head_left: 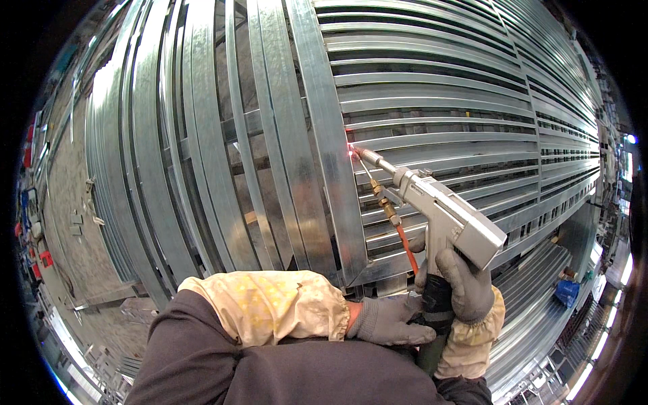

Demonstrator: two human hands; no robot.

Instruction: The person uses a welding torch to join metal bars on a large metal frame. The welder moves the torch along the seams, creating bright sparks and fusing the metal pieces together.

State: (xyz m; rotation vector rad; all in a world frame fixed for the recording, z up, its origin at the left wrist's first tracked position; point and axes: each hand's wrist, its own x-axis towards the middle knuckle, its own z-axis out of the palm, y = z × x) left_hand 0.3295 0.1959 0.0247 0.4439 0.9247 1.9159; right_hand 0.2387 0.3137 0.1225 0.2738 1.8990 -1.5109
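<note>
In the head view, the handle of a silver welding gun (466, 219) is wrapped by the gloved right hand (467, 287); the gloved left hand (395, 320) is laid against the black-taped grip (437, 300), its closure impossible to tell. The gun's long axis is aimed ahead and leftward from the hands, its tip meeting the inner edge of a wide metal tube (332, 135) at a red glow (350, 148). The right hand is nearer the gun's body. Gaps are left between slats (432, 103) ahead.
</note>
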